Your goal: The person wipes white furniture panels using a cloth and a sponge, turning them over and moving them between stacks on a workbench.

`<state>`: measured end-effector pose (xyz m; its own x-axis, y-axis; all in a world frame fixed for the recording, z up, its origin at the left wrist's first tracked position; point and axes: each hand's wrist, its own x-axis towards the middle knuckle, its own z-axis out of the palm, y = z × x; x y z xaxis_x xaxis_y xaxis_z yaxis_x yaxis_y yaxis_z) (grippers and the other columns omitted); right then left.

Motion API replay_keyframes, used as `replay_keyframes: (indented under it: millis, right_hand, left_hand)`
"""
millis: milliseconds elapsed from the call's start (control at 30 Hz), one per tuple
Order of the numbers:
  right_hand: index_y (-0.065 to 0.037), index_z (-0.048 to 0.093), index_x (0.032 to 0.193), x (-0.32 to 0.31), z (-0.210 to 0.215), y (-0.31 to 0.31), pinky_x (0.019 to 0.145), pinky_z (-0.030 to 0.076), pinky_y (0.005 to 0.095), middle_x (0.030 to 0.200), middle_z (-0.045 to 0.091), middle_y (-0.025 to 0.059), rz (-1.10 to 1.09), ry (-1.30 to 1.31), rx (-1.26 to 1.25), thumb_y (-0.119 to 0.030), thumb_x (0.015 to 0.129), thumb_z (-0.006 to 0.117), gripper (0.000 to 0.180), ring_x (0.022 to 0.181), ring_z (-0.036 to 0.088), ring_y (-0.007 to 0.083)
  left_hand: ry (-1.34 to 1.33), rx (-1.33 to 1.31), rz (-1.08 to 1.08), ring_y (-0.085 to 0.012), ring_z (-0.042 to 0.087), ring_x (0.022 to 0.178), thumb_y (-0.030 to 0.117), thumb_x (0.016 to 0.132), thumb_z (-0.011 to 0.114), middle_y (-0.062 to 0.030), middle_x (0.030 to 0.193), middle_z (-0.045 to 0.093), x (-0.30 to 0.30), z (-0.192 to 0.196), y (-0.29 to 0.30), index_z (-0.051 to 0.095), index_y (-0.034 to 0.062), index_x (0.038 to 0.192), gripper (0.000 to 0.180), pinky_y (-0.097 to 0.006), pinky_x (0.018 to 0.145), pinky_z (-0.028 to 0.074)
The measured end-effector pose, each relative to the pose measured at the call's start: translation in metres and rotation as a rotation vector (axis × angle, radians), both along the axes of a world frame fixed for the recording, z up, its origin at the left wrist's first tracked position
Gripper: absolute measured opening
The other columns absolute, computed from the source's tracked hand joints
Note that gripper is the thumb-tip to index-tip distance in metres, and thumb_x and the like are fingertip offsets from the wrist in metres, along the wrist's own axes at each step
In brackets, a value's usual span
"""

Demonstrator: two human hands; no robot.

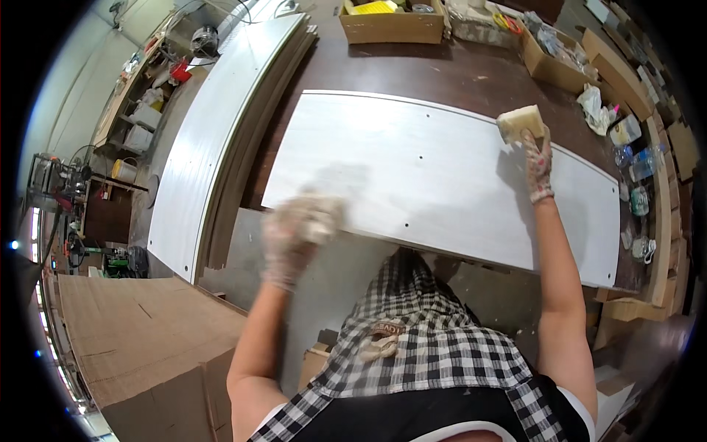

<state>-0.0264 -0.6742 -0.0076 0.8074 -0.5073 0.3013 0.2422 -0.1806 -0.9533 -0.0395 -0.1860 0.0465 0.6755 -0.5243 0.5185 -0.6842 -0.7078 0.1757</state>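
Observation:
A long white panel point(383, 162) with small dark holes lies on the brown table in front of me. My right hand point(539, 166), in a patterned glove, grips a pale yellow sponge point(520, 124) at the panel's far edge, toward its right end. Motion smears my left hand point(286, 239), which also wears a glove. It is closed around a crumpled off-white rag point(324, 218) at the panel's near left corner. Whether the rag touches the panel, I cannot tell.
A stack of white panels point(221, 140) stands left of the work panel. Cardboard boxes with supplies point(394, 28) sit at the table's back. Several plastic bottles point(642, 163) line the right edge. A large cardboard box point(147, 331) is at lower left.

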Motion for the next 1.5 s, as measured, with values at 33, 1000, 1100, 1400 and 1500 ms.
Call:
replay_keyframes:
  millis: [33,1000,1100,1400,1500]
  right_hand:
    - [-0.005,0.049,0.117,0.015,-0.01,-0.009,0.081,0.047,0.0258,0.104,0.057,0.0057,-0.056,0.005,-0.093,-0.022,0.095,0.056,0.029,0.093,0.055,0.0139]
    - [-0.004,0.045,0.125,-0.255,0.208,-0.032,0.076,0.048,0.024,0.113,0.056,0.0111,-0.105,-0.376,-0.058,-0.013,0.092,0.056,0.035,0.101,0.058,0.0169]
    - [-0.003,0.046,0.125,-0.319,0.187,-0.032,0.078,0.048,0.0253,0.115,0.055,0.012,-0.359,-0.353,-0.072,-0.012,0.092,0.055,0.035,0.102,0.057,0.0181]
    - [-0.001,0.048,0.125,-0.344,0.133,-0.029,0.084,0.046,0.0293,0.121,0.051,0.015,-0.75,-0.299,-0.07,-0.01,0.092,0.053,0.035,0.105,0.056,0.0217]
    - [0.0,0.049,0.125,-0.331,0.129,-0.018,0.086,0.046,0.0307,0.122,0.05,0.0159,-0.847,-0.259,-0.054,-0.01,0.092,0.052,0.035,0.106,0.055,0.0228]
  left_hand:
    - [0.041,0.107,-0.086,-0.0191,0.061,0.097,0.025,0.082,0.066,-0.0057,0.115,0.061,-0.01,0.011,-0.032,0.061,0.0139,0.108,0.028,-0.037,0.083,0.052]
    - [-0.247,0.863,-0.543,-0.0174,0.059,0.058,0.028,0.087,0.057,-0.0035,0.067,0.057,-0.06,0.204,-0.169,0.054,0.0118,0.1,0.021,-0.032,0.043,0.044]
    - [-0.434,0.745,-0.318,-0.0129,0.061,0.061,0.018,0.084,0.058,-0.0005,0.066,0.058,-0.017,0.233,-0.188,0.06,0.0222,0.09,0.008,-0.034,0.051,0.048]
    - [-0.138,0.477,-0.176,-0.0167,0.06,0.066,0.039,0.087,0.059,-0.0016,0.078,0.067,0.235,0.175,-0.307,0.068,0.0131,0.092,0.027,-0.033,0.065,0.053]
    - [-0.035,0.56,-0.039,-0.0266,0.062,0.103,0.057,0.088,0.048,-0.0069,0.108,0.067,0.267,0.146,-0.345,0.068,0.0177,0.106,0.048,-0.036,0.088,0.049]
